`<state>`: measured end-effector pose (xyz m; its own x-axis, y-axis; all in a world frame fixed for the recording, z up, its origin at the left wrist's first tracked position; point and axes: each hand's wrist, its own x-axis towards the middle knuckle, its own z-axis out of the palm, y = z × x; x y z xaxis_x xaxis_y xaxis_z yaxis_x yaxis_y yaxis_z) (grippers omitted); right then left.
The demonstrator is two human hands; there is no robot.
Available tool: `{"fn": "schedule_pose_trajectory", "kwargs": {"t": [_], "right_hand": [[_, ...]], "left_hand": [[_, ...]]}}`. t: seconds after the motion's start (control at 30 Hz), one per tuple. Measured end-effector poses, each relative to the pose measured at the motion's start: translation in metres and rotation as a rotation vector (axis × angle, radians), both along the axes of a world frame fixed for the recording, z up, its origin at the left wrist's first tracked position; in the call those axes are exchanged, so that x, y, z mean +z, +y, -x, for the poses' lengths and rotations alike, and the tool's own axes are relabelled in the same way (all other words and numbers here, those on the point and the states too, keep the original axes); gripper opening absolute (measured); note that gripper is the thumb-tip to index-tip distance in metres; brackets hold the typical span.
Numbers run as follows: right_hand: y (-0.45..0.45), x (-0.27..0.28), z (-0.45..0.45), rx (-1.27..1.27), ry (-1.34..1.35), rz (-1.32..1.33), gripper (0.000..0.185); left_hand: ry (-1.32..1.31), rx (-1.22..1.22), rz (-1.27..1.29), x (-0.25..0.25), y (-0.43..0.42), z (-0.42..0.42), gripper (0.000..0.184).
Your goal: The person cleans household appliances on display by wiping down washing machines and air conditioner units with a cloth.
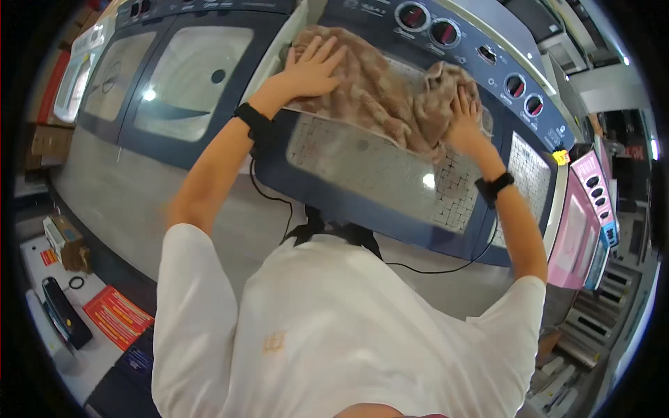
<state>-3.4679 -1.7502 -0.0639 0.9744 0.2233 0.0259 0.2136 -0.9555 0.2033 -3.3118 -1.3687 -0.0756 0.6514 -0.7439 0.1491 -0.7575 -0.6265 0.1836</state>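
Hands (311, 74) (467, 125) apart, palms down on cloth (380, 90)

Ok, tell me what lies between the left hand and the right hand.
In the head view, the brown cloth spans the stretch from the left hand to the right hand, rumpled across the washing machine.

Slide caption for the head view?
Left hand and right hand on a brown cloth atop a blue washing machine.

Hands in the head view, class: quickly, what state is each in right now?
Left hand: open, on the brown cloth.
Right hand: on the cloth's bunched end; whether gripping cannot be told.
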Motion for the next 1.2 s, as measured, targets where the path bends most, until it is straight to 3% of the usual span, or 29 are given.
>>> {"fn": "schedule_pose_trajectory", "kwargs": {"t": [0.07,0.13,0.2,0.3,0.5,0.7,1.2], "right_hand": [[0.022,-0.005,0.028,0.083,-0.021,-0.074,0.064],[0.037,-0.001,0.048,0.099,-0.016,-0.120,0.063],[0.047,0.004,0.064,0.067,0.046,-0.132,0.062],[0.047,0.001,0.060,0.091,-0.035,-0.146,0.060],[0.043,-0.005,0.065,0.098,-0.033,-0.074,0.062],[0.053,0.008,0.068,0.086,-0.027,-0.196,0.061],[0.053,0.011,0.072,0.082,0.034,-0.175,0.064]], "left_hand": [[0.534,-0.209,0.336,0.034,0.018,0.006,0.051],[0.876,-0.204,0.987,0.147,0.041,0.072,0.043],[0.534,-0.472,1.239,0.217,0.068,0.108,0.043],[0.313,-0.786,1.305,0.269,0.088,0.161,0.043],[0.266,-0.843,1.281,0.281,0.098,0.190,0.045],[0.197,-0.954,1.341,0.263,0.109,0.212,0.047],[0.117,-0.925,1.342,0.250,0.121,0.232,0.051]]}}
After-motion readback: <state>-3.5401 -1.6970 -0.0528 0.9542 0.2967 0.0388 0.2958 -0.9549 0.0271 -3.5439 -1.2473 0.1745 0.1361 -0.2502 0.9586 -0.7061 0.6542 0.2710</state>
